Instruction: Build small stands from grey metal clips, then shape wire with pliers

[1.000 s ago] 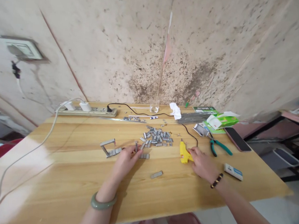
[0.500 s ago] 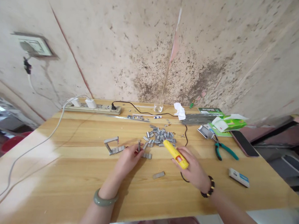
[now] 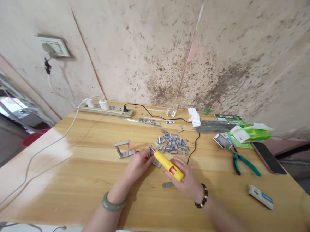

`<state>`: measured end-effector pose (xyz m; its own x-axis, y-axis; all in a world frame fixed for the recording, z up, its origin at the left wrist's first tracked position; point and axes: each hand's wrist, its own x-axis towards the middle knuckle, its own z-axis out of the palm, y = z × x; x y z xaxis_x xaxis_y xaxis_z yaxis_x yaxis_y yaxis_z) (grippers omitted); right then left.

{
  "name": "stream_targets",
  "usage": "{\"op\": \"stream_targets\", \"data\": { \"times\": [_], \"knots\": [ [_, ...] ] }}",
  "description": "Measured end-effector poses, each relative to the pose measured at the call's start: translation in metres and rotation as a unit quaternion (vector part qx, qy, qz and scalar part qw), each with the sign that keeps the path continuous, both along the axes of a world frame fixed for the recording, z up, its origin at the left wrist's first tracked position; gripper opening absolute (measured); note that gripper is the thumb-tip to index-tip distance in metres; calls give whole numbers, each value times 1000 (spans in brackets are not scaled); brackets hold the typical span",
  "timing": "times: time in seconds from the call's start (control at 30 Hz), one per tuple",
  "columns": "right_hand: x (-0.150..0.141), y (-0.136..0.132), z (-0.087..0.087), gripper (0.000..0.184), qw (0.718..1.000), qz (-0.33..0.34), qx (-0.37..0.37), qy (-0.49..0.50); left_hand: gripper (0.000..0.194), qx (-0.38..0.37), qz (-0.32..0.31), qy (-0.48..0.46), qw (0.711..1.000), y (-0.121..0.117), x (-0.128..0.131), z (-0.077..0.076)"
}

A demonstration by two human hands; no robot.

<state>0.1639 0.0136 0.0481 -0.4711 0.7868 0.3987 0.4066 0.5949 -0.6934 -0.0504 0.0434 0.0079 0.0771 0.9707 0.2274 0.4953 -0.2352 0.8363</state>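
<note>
My left hand (image 3: 139,164) is closed in a pinch on a small upright grey strip (image 3: 149,151), which looks like a stick of staples. Beneath its fingers runs a flat row of grey strips (image 3: 156,162), partly hidden by the hand. To the left, that row meets a small upright frame (image 3: 122,143) made of similar strips. My right hand (image 3: 186,178) wraps round a yellow corded glue gun (image 3: 167,164), its metal tip right at the upright strip; whether they touch I cannot tell. A single grey strip (image 3: 167,184) lies partly under the right hand.
Behind the hands spreads a pile of grey strips (image 3: 173,143). Teal-handled pliers (image 3: 247,164), a phone (image 3: 270,158), a small box (image 3: 260,197) and a green tissue pack (image 3: 254,133) lie right. A power strip (image 3: 113,111) and glass (image 3: 171,112) stand along the wall.
My right hand has brought the glue gun leftwards, so its tip is now at the upright strip in my left hand. The whole view has shifted slightly.
</note>
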Motion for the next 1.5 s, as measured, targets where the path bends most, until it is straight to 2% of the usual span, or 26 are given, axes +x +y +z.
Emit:
{"op": "stream_targets", "data": {
  "times": [0.1, 0.5, 0.87, 1.5],
  "knots": [
    [-1, 1, -3, 10, 1000, -5, -7, 6, 21, 25, -21, 75, 997, 0, 0, 2],
    [-6, 3, -8, 10, 1000, 0, -12, -1, 20, 24, -16, 121, 992, -2, 0, 1],
    [-6, 3, -9, 15, 1000, -5, -5, 2, 23, 36, -19, 128, 991, 0, 0, -6],
    [-7, 4, -15, 16, 1000, -12, 4, 8, 22, 24, -25, 137, 990, -1, 1, 0]
  ]
}}
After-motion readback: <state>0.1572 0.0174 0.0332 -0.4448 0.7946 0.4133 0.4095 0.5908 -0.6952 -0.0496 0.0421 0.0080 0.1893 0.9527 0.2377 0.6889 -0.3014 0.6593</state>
